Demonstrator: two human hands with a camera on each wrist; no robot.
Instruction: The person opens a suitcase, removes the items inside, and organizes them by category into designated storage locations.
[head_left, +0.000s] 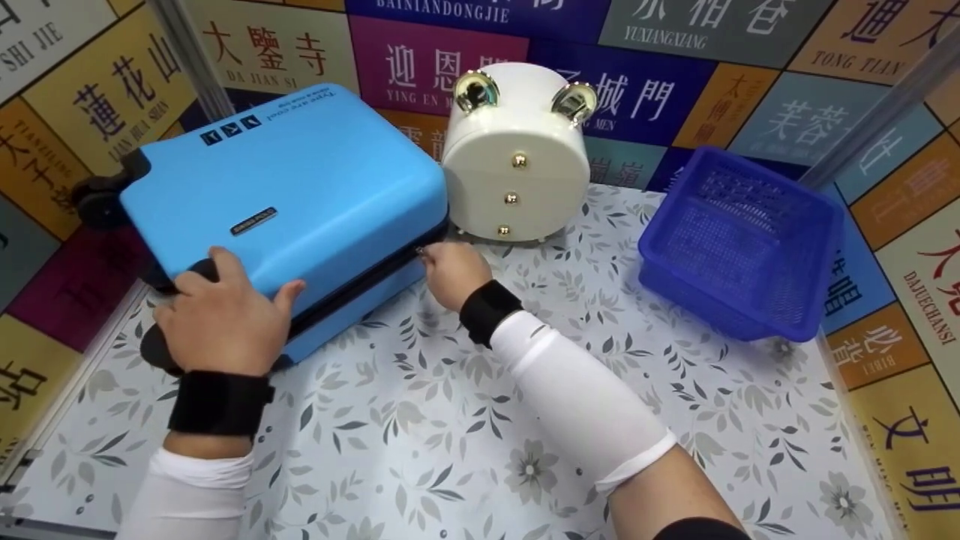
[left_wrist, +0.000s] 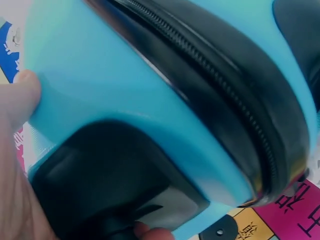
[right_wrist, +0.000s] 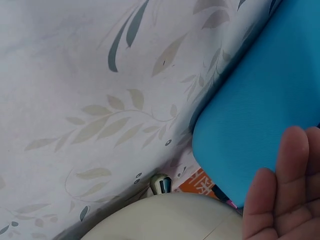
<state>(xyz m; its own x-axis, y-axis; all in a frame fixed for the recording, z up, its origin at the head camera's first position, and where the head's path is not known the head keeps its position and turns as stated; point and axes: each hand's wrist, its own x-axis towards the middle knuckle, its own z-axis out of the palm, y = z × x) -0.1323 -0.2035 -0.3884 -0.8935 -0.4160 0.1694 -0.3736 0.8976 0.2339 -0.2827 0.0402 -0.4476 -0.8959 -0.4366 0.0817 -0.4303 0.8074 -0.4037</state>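
A light blue hard-shell suitcase (head_left: 322,187) lies on its side, its black zipper (head_left: 360,281) running along the side that faces me. My left hand (head_left: 221,322) grips its near left corner, thumb on the shell and fingers by a black wheel. The left wrist view shows a fingertip (left_wrist: 152,233) at the black wheel housing (left_wrist: 110,170), below the zipper teeth (left_wrist: 225,85). At the right end of the zipper, my right hand (head_left: 457,274) pinches the small metal zipper pull (head_left: 420,250). In the right wrist view, its fingers (right_wrist: 292,165) overlap the blue shell, and the pull is hidden.
Just behind my right hand stands a white rounded drawer box (head_left: 517,180) with gold knobs and gold ears, close to the suitcase. A blue plastic basket (head_left: 720,307) sits to the right. Patterned wall panels (head_left: 660,45) enclose the leaf-print tabletop (head_left: 450,465).
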